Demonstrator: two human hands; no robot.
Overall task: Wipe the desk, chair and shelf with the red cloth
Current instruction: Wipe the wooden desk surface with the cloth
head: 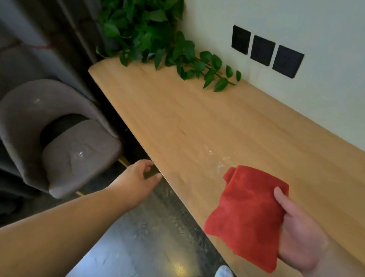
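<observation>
The right hand [296, 234] pinched the red cloth [248, 214] by its edge, thumb on top; the other fingers were hidden under the fabric. The cloth hung just above the bench [202, 122], near its front edge. At 9 o'clock from it, the left hand [139, 179] was spread loosely, empty. Pale specks on the wood were hard to make out. Farther, at 10 o'clock, the chair [61, 136] stood partly under the bench. The plant [145, 22] at 12 o'clock was cut off.

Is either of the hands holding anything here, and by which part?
The right hand holds the red cloth by its right edge, thumb on top, over the desk. The left hand is open at the desk's front edge, holding nothing.
</observation>
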